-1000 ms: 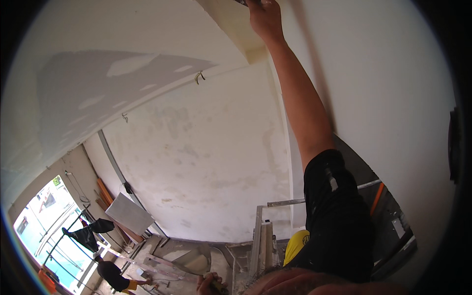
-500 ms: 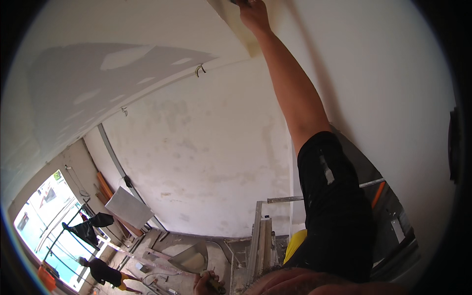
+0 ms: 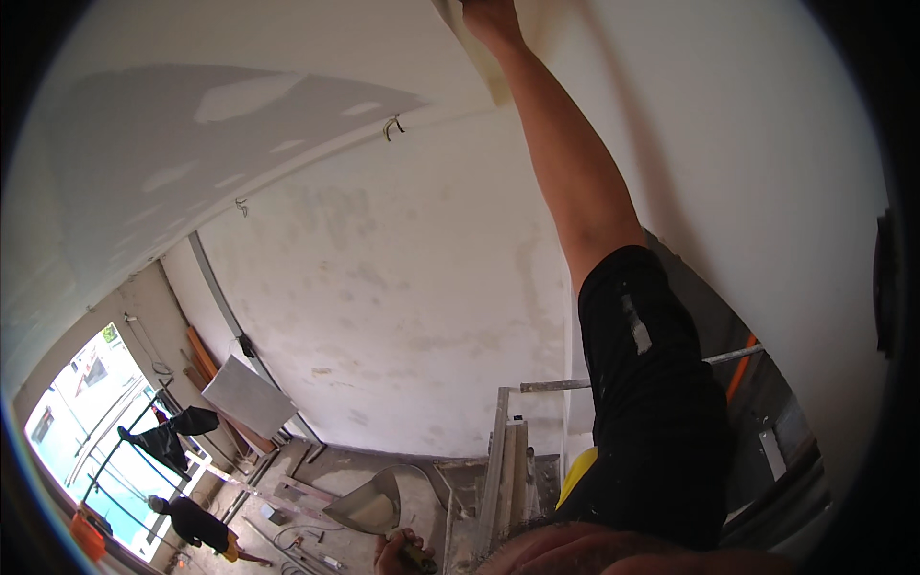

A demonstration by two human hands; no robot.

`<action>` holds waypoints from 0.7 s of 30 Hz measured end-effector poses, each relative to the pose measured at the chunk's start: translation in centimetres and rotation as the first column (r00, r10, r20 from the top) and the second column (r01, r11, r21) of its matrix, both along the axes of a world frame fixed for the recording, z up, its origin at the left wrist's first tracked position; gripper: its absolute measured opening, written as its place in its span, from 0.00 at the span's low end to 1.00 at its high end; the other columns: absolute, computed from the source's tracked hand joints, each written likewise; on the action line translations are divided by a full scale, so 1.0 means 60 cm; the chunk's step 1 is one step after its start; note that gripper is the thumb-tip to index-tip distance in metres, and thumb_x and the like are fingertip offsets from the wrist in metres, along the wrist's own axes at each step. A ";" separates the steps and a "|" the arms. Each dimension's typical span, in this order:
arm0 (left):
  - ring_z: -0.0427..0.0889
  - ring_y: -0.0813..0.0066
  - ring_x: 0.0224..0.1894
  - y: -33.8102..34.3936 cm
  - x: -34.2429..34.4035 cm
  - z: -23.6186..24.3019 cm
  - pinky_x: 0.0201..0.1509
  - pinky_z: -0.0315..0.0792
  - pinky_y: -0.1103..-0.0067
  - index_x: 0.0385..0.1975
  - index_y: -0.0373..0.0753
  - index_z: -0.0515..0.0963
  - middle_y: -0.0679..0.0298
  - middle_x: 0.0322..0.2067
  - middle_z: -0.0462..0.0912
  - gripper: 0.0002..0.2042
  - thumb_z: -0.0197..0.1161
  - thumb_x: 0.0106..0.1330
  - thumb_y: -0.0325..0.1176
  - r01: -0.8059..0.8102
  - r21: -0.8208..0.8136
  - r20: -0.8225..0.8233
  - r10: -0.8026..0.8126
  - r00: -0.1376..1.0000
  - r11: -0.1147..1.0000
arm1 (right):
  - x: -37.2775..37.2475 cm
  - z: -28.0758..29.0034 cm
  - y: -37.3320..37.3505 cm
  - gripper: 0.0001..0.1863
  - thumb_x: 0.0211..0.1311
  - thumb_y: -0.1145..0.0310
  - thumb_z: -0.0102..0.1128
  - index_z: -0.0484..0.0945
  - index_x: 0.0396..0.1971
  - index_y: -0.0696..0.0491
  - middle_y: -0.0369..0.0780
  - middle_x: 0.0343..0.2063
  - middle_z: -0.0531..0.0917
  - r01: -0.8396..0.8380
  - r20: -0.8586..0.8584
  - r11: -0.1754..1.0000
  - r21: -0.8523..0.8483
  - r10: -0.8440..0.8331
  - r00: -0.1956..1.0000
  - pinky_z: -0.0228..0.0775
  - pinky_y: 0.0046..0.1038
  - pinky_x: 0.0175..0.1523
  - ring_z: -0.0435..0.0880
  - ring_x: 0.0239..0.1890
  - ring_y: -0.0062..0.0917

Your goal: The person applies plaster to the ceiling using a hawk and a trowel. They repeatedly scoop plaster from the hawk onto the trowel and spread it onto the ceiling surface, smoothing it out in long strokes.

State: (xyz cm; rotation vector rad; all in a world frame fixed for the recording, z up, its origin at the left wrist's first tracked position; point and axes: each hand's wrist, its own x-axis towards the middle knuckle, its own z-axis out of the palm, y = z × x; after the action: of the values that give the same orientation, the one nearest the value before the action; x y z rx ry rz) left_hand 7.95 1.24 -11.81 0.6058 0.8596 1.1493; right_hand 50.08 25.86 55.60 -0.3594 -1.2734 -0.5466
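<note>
A grey pan (image 3: 369,503) lies just beyond the left hand (image 3: 391,554), whose fingers curl around a dark, yellowish handle (image 3: 418,558). Near the ceiling edge (image 3: 487,72), the right hand (image 3: 491,23) has slipped further out of frame; its fingers' opening and hold, and so any contact overhead, I cannot tell.

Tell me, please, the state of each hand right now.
Left hand: closed around a dark, yellowish handle.
Right hand: cannot be told, cut off at the picture's top edge.
</note>
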 end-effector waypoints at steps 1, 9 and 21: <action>0.76 0.73 0.34 0.003 -0.001 -0.002 0.41 0.73 0.72 0.50 0.45 0.76 0.66 0.34 0.78 0.18 0.53 0.77 0.53 0.009 0.004 -0.001 -0.009 1.000 1.000 | -0.004 -0.005 -0.002 0.21 0.78 0.66 0.48 0.76 0.63 0.57 0.50 0.60 0.81 -0.011 -0.008 1.000 -0.019 0.011 1.000 0.66 0.33 0.69 0.78 0.64 0.39; 0.78 0.71 0.40 0.019 -0.023 -0.026 0.47 0.74 0.68 0.47 0.47 0.77 0.64 0.39 0.81 0.20 0.54 0.77 0.57 0.120 0.036 0.019 -0.121 0.992 0.992 | -0.018 -0.078 -0.019 0.20 0.78 0.63 0.50 0.76 0.61 0.58 0.52 0.53 0.84 0.156 0.022 0.986 0.066 -0.158 0.987 0.73 0.36 0.62 0.83 0.58 0.43; 0.78 0.70 0.38 0.032 0.018 0.041 0.42 0.76 0.71 0.57 0.42 0.71 0.59 0.49 0.80 0.17 0.56 0.77 0.45 0.135 0.136 0.085 -0.148 0.985 0.981 | -0.002 -0.392 -0.126 0.23 0.76 0.54 0.57 0.81 0.55 0.59 0.34 0.31 0.84 -0.124 -0.225 0.981 -0.148 0.088 0.970 0.70 0.24 0.42 0.76 0.33 0.17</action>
State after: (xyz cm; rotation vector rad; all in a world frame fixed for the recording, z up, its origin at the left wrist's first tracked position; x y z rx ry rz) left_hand 9.01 3.15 -9.36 0.7023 0.6537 1.1006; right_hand 49.96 18.33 32.07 -0.4697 -1.1199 -0.3045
